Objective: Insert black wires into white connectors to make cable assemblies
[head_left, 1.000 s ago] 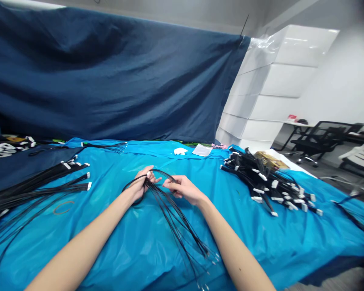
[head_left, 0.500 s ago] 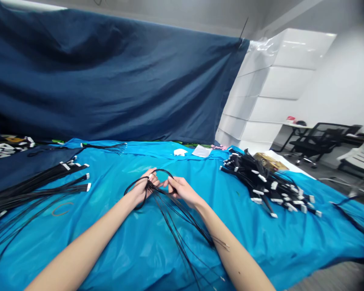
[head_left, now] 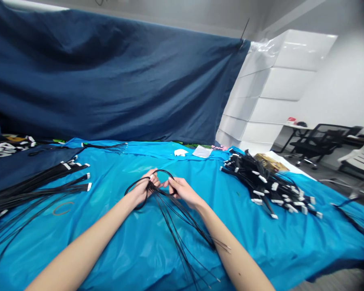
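A bundle of thin black cables (head_left: 182,210) is looped between my two hands over the blue sheet. My left hand (head_left: 143,189) is closed around the bundle where the strands gather, with a loop bulging out past the wrist side. My right hand (head_left: 180,190) pinches another part of the loop, thumb against fingers, close beside the left. Loose strands with small pale tips fan down toward me, some crossing my right forearm. A small white piece shows at the left fingers; what it is I cannot make out.
On the left lie black cable bundles (head_left: 42,182) with white connectors and a thin brown ring (head_left: 63,208). A heap of similar cables (head_left: 267,182) rests on the right. Farther back are a white scrap (head_left: 180,152), a clear bag (head_left: 202,151) and another bundle (head_left: 104,146).
Both hands keep their hold on the cable bundle in nearly the same place. The loose strand ends near my right forearm have shifted slightly.
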Available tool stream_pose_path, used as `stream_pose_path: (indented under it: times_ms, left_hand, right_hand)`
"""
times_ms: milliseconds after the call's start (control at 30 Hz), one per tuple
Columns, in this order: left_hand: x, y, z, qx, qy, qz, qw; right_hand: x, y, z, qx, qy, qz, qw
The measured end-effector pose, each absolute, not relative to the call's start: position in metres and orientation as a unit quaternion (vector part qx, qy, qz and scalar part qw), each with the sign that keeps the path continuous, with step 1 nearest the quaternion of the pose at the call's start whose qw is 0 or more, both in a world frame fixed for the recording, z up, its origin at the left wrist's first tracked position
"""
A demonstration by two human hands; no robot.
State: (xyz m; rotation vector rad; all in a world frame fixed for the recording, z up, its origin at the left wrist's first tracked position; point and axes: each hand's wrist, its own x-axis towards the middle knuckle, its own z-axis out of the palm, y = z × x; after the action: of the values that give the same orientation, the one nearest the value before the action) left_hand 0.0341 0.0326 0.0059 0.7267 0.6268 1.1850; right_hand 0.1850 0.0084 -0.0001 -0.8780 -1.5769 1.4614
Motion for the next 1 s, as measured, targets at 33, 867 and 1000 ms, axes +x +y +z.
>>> stream_pose_path:
  times_ms: [33,867,1000]
  left_hand:
    - [0.0341,0.032,0.0063,0.331,0.284,0.536,0.723]
    - [0.0388,0.0257,0.0003,0.343,0.316,0.528,0.71]
    - [0.0386,0.026,0.0006,0.34,0.315,0.525,0.714]
  right_hand:
    - [0.185,0.0083,0.0,-0.347,-0.623,0.578,0.397]
    - [0.1859,0.0066,-0.0004,-0.359,-0.657,0.543,0.381]
    - [0.1861,0.0072,-0.0006,-0.359,-0.656,0.544,0.38]
